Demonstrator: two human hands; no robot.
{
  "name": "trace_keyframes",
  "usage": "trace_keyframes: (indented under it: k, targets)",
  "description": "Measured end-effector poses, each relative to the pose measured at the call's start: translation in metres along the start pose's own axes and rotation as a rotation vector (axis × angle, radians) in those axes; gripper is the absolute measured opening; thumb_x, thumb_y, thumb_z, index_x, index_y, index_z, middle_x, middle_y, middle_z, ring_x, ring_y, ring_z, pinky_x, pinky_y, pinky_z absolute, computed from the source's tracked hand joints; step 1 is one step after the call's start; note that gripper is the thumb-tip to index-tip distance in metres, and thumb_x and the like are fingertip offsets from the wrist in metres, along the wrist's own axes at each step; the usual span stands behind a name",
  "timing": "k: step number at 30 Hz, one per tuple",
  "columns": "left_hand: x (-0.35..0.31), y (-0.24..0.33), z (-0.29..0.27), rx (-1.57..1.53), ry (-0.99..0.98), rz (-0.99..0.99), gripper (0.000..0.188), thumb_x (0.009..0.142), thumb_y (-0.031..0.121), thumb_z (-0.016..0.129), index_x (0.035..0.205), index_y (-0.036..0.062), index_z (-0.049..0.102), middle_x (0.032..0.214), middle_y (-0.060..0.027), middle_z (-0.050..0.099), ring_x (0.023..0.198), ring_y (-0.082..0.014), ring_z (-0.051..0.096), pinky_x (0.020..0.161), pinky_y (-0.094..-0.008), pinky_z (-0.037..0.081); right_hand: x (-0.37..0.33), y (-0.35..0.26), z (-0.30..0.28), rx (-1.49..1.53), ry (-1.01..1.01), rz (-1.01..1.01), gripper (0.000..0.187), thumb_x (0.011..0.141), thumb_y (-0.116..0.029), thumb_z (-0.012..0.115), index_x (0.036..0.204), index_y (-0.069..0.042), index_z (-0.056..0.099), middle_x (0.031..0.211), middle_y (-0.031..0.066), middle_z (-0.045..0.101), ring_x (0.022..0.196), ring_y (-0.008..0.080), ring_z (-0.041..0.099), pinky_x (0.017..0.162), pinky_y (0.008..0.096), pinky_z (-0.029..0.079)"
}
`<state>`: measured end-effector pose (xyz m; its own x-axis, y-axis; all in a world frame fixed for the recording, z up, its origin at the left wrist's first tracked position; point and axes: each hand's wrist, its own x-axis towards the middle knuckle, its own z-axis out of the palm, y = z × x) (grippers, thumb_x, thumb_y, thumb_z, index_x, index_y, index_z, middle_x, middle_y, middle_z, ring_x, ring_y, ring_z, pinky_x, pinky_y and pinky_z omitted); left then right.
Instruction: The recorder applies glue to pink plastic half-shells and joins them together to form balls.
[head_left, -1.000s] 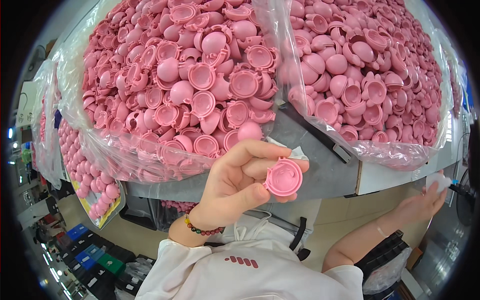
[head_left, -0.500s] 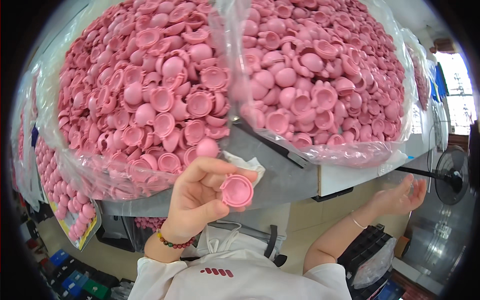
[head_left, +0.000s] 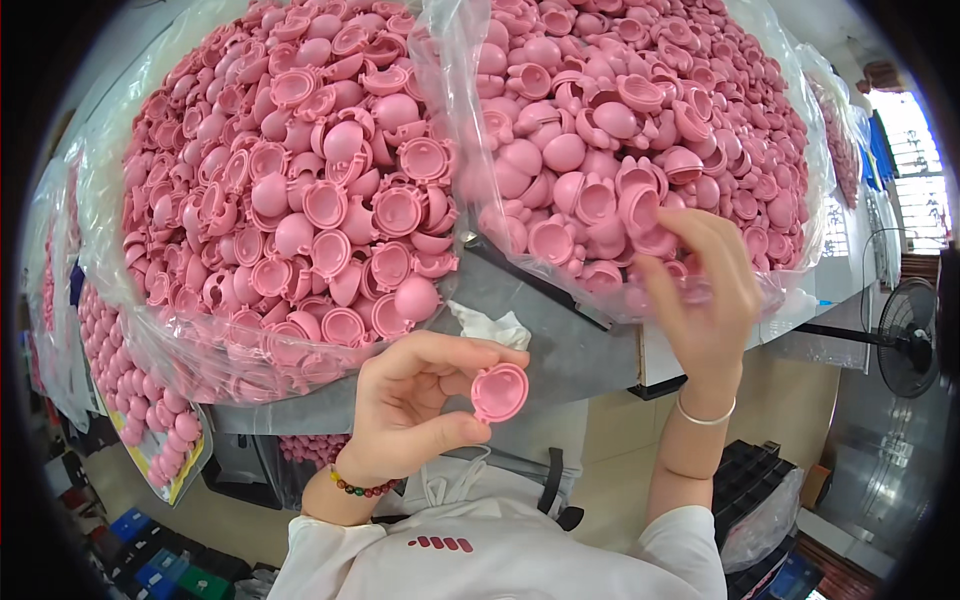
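Brought the right hand (head_left: 712, 285) to the right-hand pile of pink shells (head_left: 615, 120), with grip unclear; kept one cup (head_left: 500, 393) pinched in left hand (head_left: 412, 405).

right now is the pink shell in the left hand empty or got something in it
Empty: the pink shell in the left hand has its hollow toward the camera, showing only a bare pink inside.

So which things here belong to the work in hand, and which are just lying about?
Apparently in use:
pink shell, held in the left hand
right-hand heap of pink pieces, right hand at it
left-hand heap of similar pieces

Apparently just lying about:
crumpled white cloth
black bar
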<state>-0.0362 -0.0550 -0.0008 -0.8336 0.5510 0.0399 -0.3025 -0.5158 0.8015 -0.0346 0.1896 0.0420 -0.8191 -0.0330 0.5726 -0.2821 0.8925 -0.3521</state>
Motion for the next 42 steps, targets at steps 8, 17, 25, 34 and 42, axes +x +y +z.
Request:
trace_keyframes:
  k: [8,17,25,34,42]
  targets:
    - [0.004,-0.003,-0.003,0.042,-0.101,0.066,0.044,0.071,0.000,0.069,0.108,-0.0046,0.047,0.110,-0.0239,0.053,0.101,-0.0240,0.056,0.086,-0.0327,0.046,-0.039,-0.049,0.003,0.198,-0.190,0.179,0.016,0.063,-0.007,0.069,0.076,-0.004,0.059,0.060,0.0031,0.056,0.051,0.0158,0.051,0.045,0.0255,0.037]
    - [0.004,-0.003,-0.002,0.148,-0.101,0.052,0.045,0.070,0.000,0.071,0.106,-0.0052,0.045,0.109,-0.0277,0.052,0.099,-0.0254,0.056,0.084,-0.0328,0.046,-0.048,-0.046,0.005,0.154,-0.346,0.150,0.030,0.058,-0.003,0.069,0.087,-0.002,0.060,0.066,0.0066,0.055,0.054,0.0174,0.053,0.045,0.0240,0.038]
    - [0.002,-0.002,0.000,0.258,-0.075,0.011,0.047,0.065,-0.002,0.074,0.104,-0.0047,0.049,0.108,-0.0251,0.054,0.100,-0.0265,0.056,0.085,-0.0341,0.046,-0.050,-0.057,0.008,0.585,-0.122,0.221,0.039,0.054,-0.008,0.077,0.089,0.001,0.062,0.075,0.0077,0.059,0.059,0.0135,0.051,0.049,0.0224,0.040]
    - [0.003,-0.003,0.000,0.520,-0.112,0.151,0.038,0.062,-0.001,0.076,0.096,-0.0034,0.059,0.102,-0.0238,0.058,0.096,-0.0259,0.058,0.081,-0.0314,0.048,-0.051,-0.057,0.022,0.649,-0.165,0.171,0.041,0.057,-0.007,0.079,0.094,0.000,0.063,0.079,0.0083,0.062,0.063,0.0171,0.056,0.049,0.0238,0.044]
    - [0.008,0.000,-0.003,0.477,-0.164,0.165,0.048,0.057,0.006,0.081,0.099,-0.0042,0.059,0.106,-0.0243,0.057,0.097,-0.0264,0.058,0.082,-0.0334,0.046,-0.063,-0.070,0.027,0.549,-0.107,0.126,0.044,0.062,-0.006,0.078,0.099,-0.005,0.055,0.073,0.0067,0.060,0.059,0.0163,0.054,0.049,0.0225,0.040]
